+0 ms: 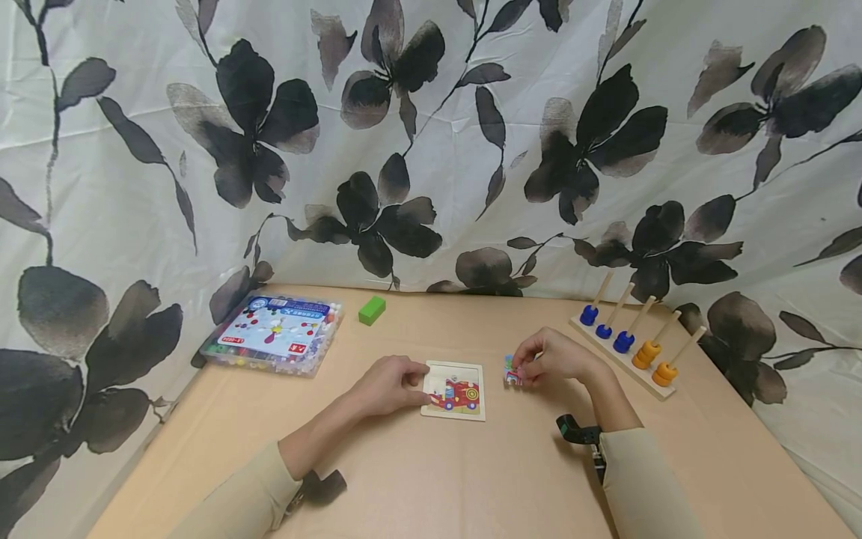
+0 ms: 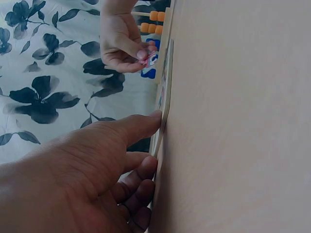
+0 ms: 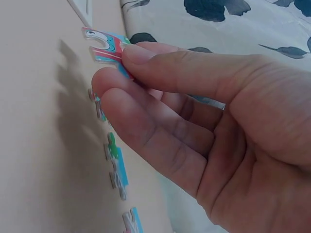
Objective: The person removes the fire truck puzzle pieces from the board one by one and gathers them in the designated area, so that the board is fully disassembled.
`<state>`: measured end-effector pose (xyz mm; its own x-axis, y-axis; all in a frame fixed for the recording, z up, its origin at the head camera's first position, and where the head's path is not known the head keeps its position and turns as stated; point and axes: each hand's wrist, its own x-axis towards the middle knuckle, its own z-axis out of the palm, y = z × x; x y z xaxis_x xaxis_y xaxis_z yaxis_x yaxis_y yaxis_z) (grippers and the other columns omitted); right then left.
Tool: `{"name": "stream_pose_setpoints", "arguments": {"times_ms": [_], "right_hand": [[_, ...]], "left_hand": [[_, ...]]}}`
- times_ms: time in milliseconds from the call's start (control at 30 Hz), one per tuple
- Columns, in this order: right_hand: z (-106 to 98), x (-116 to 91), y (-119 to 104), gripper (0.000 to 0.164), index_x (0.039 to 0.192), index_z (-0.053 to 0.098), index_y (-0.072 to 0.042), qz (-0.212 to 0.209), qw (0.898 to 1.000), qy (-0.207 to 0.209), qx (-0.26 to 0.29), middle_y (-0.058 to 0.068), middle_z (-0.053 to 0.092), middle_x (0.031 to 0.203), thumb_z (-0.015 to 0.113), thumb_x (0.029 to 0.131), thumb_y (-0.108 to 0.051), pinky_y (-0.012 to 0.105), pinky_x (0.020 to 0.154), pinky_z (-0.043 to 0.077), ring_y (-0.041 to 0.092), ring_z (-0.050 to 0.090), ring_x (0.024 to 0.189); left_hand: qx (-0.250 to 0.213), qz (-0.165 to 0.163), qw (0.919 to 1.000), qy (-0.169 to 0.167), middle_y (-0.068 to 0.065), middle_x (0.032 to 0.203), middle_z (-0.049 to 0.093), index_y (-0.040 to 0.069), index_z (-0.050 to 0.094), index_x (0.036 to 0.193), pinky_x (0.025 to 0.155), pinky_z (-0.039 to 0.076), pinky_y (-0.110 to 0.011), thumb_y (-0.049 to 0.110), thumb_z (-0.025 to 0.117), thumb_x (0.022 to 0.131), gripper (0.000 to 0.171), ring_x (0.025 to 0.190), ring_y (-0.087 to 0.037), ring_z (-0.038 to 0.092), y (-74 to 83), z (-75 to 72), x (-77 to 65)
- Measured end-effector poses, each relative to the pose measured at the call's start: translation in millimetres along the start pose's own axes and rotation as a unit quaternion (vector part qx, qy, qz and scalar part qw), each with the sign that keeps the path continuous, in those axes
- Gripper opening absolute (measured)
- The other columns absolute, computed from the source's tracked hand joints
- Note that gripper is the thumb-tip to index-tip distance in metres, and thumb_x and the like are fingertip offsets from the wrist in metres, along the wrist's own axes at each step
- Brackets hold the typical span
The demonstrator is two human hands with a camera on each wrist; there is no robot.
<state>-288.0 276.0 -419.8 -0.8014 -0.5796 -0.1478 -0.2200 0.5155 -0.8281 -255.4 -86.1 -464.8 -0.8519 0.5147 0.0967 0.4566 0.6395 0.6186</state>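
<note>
A small square puzzle board (image 1: 453,366) with a pale wooden frame lies on the table. A red vehicle picture (image 1: 462,394) shows in its lower part, pale base above it. My left hand (image 1: 389,385) holds the board's left edge; in the left wrist view the thumb (image 2: 146,124) and curled fingers touch that edge. To the right of the board, my right hand (image 1: 555,354) pinches a red and blue jigsaw piece (image 3: 104,47) between thumb and fingers, just above the table. Beneath that hand, several other jigsaw pieces (image 3: 116,167) lie in a line, seen nearly edge-on.
At the back left stands a clear plastic box (image 1: 276,333) of colourful beads with a printed label. A green block (image 1: 372,310) lies to its right. On the right is a wooden peg stand (image 1: 622,352) with blue and orange rings. Floral cloth (image 1: 431,150) hangs behind the table.
</note>
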Motion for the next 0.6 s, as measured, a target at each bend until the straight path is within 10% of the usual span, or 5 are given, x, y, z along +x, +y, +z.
{"name": "stream_pose_setpoints", "arguments": {"times_ms": [300, 600], "right_hand": [[-1.1, -1.6, 5.0, 0.013, 0.096, 0.075, 0.008, 0.021, 1.000, -0.013, 0.006, 0.016, 0.073, 0.080, 0.064, 0.090, 0.011, 0.031, 0.063, 0.061, 0.019, 0.068, 0.066], [0.5, 0.8, 10.0, 0.007, 0.095, 0.076, 0.005, 0.036, 0.999, -0.011, -0.003, 0.017, 0.074, 0.078, 0.074, 0.088, 0.004, 0.031, 0.062, 0.060, 0.020, 0.070, 0.066]], "left_hand": [[0.021, 0.034, 0.9992, -0.005, -0.006, 0.072, 0.053, 0.008, 0.067, 0.084, 0.064, 0.027, -0.024, 0.031, 0.086, 0.085, 0.030, 0.068, -0.007, 0.037, -0.7, -0.6, 1.4], [0.018, 0.021, 0.9996, 0.000, 0.000, 0.076, 0.055, 0.012, 0.074, 0.100, 0.067, 0.033, -0.025, 0.032, 0.087, 0.084, 0.029, 0.072, -0.010, 0.045, -2.4, 0.6, 1.5]]}}
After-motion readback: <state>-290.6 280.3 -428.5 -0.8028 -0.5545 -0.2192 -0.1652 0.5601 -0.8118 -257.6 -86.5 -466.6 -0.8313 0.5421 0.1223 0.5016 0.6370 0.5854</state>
